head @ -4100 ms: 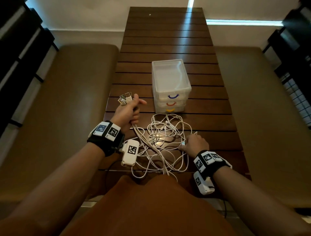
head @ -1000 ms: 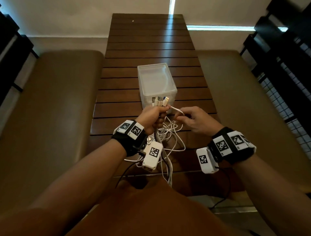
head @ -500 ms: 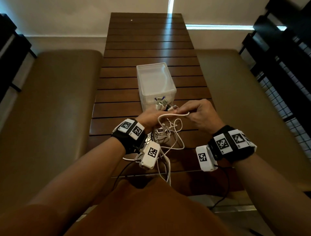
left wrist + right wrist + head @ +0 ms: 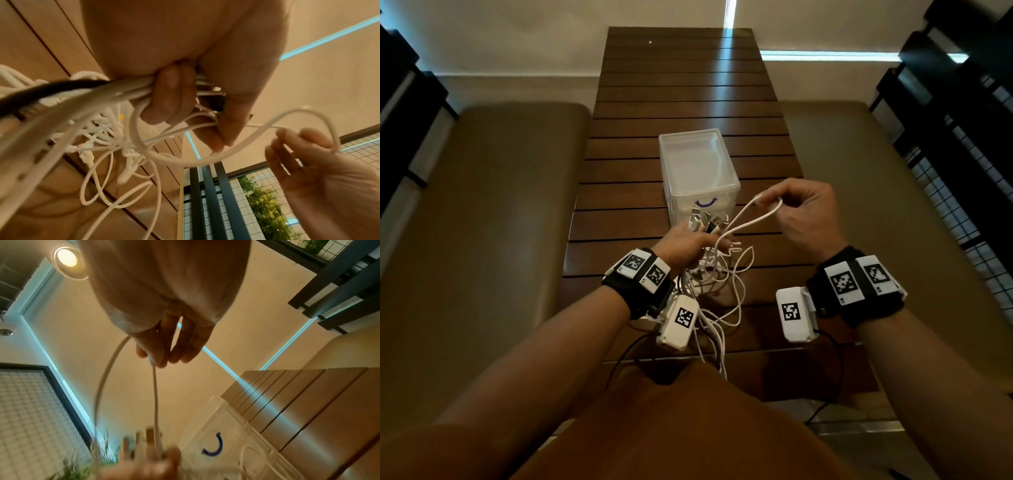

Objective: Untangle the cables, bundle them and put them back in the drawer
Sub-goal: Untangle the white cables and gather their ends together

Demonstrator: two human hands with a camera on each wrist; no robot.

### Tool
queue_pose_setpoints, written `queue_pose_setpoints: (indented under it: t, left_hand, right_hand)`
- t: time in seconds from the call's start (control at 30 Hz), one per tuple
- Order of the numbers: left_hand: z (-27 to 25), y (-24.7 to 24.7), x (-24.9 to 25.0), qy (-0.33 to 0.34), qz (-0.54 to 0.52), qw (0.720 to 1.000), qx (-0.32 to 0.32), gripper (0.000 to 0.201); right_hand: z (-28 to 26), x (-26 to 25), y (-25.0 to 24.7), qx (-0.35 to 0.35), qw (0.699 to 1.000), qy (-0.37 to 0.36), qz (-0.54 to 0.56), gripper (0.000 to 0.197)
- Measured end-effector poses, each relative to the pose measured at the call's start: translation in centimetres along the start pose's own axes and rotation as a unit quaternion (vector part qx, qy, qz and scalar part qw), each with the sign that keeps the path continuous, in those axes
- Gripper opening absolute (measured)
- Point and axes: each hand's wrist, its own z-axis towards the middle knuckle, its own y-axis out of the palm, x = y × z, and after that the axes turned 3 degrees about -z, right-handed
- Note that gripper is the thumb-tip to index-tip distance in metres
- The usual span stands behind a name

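My left hand (image 4: 688,245) grips a bunch of white cables (image 4: 717,294) above the wooden table, their plug ends (image 4: 705,221) sticking up past the knuckles. The rest of the tangle hangs down onto the table. In the left wrist view the left hand (image 4: 180,95) has its fingers curled round several strands (image 4: 115,92). My right hand (image 4: 803,214) pinches one white cable loop (image 4: 753,217) and holds it up and to the right. The pinch shows in the right wrist view, with the right hand (image 4: 162,352) on the looped cable (image 4: 154,395). A clear plastic drawer unit (image 4: 698,168) stands just beyond both hands, its drawers closed.
The slatted wooden table (image 4: 681,89) runs away from me. Padded benches (image 4: 482,212) flank it on both sides. Dark railings (image 4: 955,113) with wire mesh stand at the right. A black wire (image 4: 619,363) trails from the left wrist camera.
The left hand lifted the bunch of cable ends from the table's left toward the drawer unit. The right hand left the tangle, took one cable and has drawn a loop out rightward and upward.
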Motion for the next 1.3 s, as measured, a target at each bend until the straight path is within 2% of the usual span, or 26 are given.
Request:
queue_pose_setpoints:
  t: [0.1,0.13,0.17,0.2,0.27,0.3,0.37,0.4,0.5,0.53,0.63,0.7,0.77,0.83,0.93,1.0,1.03,1.07,1.1,1.13,1.2,1.23,1.27,1.3]
  left_hand:
    - [0.1,-0.4,-0.7,-0.002,0.015,0.999,0.034,0.014]
    - [0.1,-0.6,-1.0,0.002,0.009,0.999,0.048,0.014]
    - [0.2,-0.9,-1.1,0.008,0.004,0.998,0.063,0.014]
    - [0.4,-1.2,-1.1,0.013,-0.004,0.997,0.077,0.014]
    - [0.3,-1.4,-0.9,0.026,-0.003,0.995,0.095,0.007]
    - [0.3,-1.2,-0.8,0.038,0.011,0.994,0.098,0.007]
    - [0.4,-0.4,-0.6,0.055,0.051,0.993,0.094,0.008]
    - [0.3,0.2,-0.4,0.067,0.067,0.992,0.089,0.008]
    - [0.1,1.3,0.2,0.099,0.070,0.990,0.075,0.010]
    - [0.1,1.3,0.4,0.104,0.062,0.990,0.073,0.010]
    - [-0.2,0.8,0.4,0.089,0.043,0.993,0.068,0.005]
    - [-0.2,0.2,0.0,0.063,0.049,0.995,0.061,0.010]
    - [-0.1,-0.4,-0.1,0.037,0.046,0.997,0.057,0.014]
    - [0.0,-0.8,0.0,0.007,0.044,0.998,0.049,0.008]
    - [0.0,-1.1,0.0,-0.021,0.051,0.998,0.041,0.009]
    - [0.2,-1.2,-0.2,-0.013,0.055,0.997,0.047,0.012]
    - [0.3,-1.1,-0.2,-0.004,0.057,0.997,0.049,0.014]
    - [0.2,-1.0,-0.2,0.004,0.057,0.997,0.050,0.016]
    - [0.3,-0.8,-0.2,0.017,0.058,0.997,0.049,0.017]
    - [0.3,-0.5,-0.1,0.029,0.055,0.997,0.046,0.017]
    - [0.0,0.1,0.2,0.043,0.046,0.997,0.040,0.014]
    - [-0.1,0.2,0.3,0.048,0.048,0.997,0.039,0.014]
    - [-0.2,0.3,0.4,0.054,0.049,0.997,0.037,0.015]
    - [-0.2,0.2,0.4,0.057,0.046,0.997,0.032,0.015]
  right_hand:
    - [0.6,0.0,-1.4,0.090,0.995,-0.004,0.054,0.033]
    - [0.6,0.1,-2.0,0.088,0.995,0.009,0.046,0.034]
    - [0.8,0.2,-2.6,0.052,0.998,0.037,0.005,0.033]
    - [0.7,0.4,-3.2,-0.027,0.994,0.078,-0.069,0.033]
    - [0.5,0.8,-4.1,-0.180,0.953,0.158,-0.187,0.039]
    - [0.5,0.9,-4.0,-0.197,0.945,0.165,-0.202,0.044]
    - [0.4,0.3,-2.8,-0.156,0.965,0.123,-0.169,0.044]
    - [0.4,-0.3,-1.7,-0.165,0.967,0.097,-0.167,0.039]
    - [-0.3,-1.0,1.6,-0.283,0.925,0.049,-0.248,0.024]
    - [-0.4,-1.0,2.2,-0.285,0.920,0.042,-0.266,0.019]
    - [0.2,-0.7,2.0,-0.217,0.943,0.014,-0.253,0.023]
    - [0.7,-0.9,1.3,-0.138,0.975,0.007,-0.175,0.023]
    - [1.3,-1.2,0.6,-0.051,0.993,-0.004,-0.106,0.022]
    - [1.6,-1.4,0.0,0.023,0.998,0.003,-0.060,0.022]
    - [2.3,-1.4,-1.2,0.124,0.990,0.068,0.004,0.024]
    - [2.6,-1.1,-1.7,0.134,0.983,0.089,-0.083,0.017]
    - [2.4,-0.9,-1.7,0.118,0.974,0.086,-0.172,0.022]
    - [2.0,-0.8,-1.4,0.084,0.959,0.058,-0.266,0.036]
    - [1.5,-0.8,-0.7,0.028,0.941,0.013,-0.338,0.048]
    - [0.9,-1.1,0.2,-0.050,0.924,-0.020,-0.379,0.052]
    - [-0.1,-1.4,1.9,-0.218,0.888,-0.041,-0.403,0.037]
    - [-0.2,-1.1,2.4,-0.277,0.874,-0.034,-0.398,0.028]
    - [-0.2,-0.9,2.6,-0.299,0.875,-0.024,-0.380,0.022]
    - [-0.1,-0.6,2.6,-0.289,0.887,-0.021,-0.358,0.020]
